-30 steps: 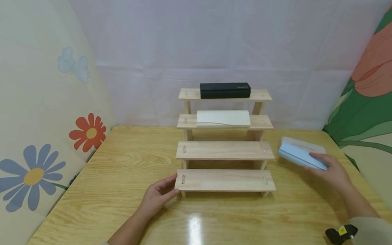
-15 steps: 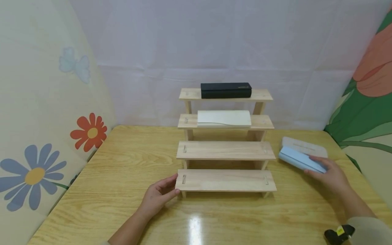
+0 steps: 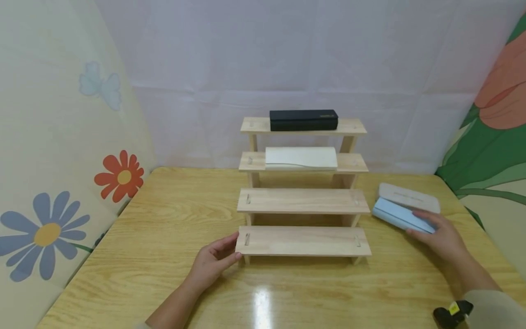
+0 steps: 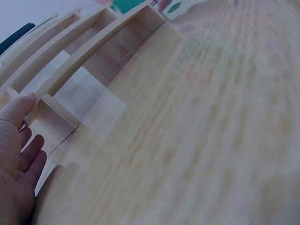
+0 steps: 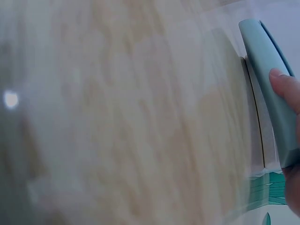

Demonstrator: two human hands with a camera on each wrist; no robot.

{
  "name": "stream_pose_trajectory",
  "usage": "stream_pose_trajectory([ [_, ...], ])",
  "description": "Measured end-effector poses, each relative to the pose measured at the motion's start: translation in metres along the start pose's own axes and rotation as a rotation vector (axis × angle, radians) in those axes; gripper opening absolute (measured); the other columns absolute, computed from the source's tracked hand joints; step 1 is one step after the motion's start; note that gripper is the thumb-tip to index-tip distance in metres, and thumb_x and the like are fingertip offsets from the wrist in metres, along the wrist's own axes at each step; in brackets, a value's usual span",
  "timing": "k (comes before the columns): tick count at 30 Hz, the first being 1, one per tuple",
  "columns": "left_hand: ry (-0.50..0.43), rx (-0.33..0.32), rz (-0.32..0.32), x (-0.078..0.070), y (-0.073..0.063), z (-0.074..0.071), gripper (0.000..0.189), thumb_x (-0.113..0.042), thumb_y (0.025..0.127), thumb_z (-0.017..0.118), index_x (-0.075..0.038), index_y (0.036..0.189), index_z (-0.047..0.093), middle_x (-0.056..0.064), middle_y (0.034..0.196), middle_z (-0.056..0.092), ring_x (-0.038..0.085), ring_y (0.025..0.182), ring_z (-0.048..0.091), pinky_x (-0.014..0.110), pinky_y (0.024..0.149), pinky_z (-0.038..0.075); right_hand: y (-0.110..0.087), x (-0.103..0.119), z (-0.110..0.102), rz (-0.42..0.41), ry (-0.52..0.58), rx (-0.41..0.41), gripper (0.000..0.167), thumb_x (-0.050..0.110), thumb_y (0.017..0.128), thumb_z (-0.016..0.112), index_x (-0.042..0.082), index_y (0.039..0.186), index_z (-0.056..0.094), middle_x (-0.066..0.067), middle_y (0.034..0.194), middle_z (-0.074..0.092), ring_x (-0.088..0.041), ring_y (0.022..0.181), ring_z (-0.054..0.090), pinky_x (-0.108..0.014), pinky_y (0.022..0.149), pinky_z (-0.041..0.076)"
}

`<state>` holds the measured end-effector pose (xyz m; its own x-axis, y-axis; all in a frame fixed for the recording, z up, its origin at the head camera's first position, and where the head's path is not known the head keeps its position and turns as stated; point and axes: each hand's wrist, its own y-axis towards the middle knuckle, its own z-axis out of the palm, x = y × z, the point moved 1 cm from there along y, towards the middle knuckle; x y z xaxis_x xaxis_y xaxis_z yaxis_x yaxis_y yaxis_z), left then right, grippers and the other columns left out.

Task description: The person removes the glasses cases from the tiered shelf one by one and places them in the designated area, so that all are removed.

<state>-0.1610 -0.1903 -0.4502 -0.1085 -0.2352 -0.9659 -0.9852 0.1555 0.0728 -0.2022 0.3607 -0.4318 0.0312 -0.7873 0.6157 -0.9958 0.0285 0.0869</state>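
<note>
My right hand (image 3: 441, 235) holds a light blue glasses case (image 3: 400, 215) by its right end, thumb on the near side. In the right wrist view, the thumb lies along the blue case (image 5: 269, 70). Just behind it, partly covered, a light grey case (image 3: 408, 196) lies on the table. My left hand (image 3: 211, 262) grips the left end of the lowest board of a stepped wooden display stand (image 3: 304, 242). In the left wrist view the thumb meets the board's corner while other fingers (image 4: 35, 154) hang below.
A black glasses case (image 3: 304, 120) sits on the stand's top step, a white one (image 3: 301, 158) on the step below. The stand stands on a wood-grain table (image 3: 172, 214). A white cloth (image 3: 287, 55) hangs behind, with flower-printed panels (image 3: 45, 183) at the sides.
My right hand has brought the blue case slightly down and left, uncovering a little more of the grey case. My left hand stays at the stand.
</note>
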Motion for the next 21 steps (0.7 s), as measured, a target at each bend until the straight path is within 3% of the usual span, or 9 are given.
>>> stream_pose_trajectory([
  [12, 0.002, 0.003, 0.019, 0.0006, 0.0004, -0.0005, 0.054, -0.007, 0.085, 0.075, 0.005, 0.134, 0.055, 0.026, 0.13, 0.06, -0.003, 0.102, 0.063, 0.014, 0.089, 0.05, -0.0001, -0.0028, 0.0042, -0.011, 0.012, 0.011, 0.07, 0.033, 0.088, 0.074, -0.008, 0.138, 0.046, -0.038, 0.146, 0.034, -0.061, 0.13, 0.029, -0.072, 0.103, 0.026],
  [21, 0.009, 0.003, 0.021, 0.0006, 0.0, -0.0002, 0.054, -0.007, 0.085, 0.075, 0.005, 0.134, 0.055, 0.027, 0.13, 0.06, -0.003, 0.102, 0.063, 0.014, 0.089, 0.05, 0.0001, -0.0057, 0.0061, 0.038, 0.015, 0.059, 0.076, 0.04, 0.089, 0.071, -0.006, 0.142, 0.042, -0.04, 0.149, 0.027, -0.062, 0.133, 0.023, -0.073, 0.105, 0.022],
])
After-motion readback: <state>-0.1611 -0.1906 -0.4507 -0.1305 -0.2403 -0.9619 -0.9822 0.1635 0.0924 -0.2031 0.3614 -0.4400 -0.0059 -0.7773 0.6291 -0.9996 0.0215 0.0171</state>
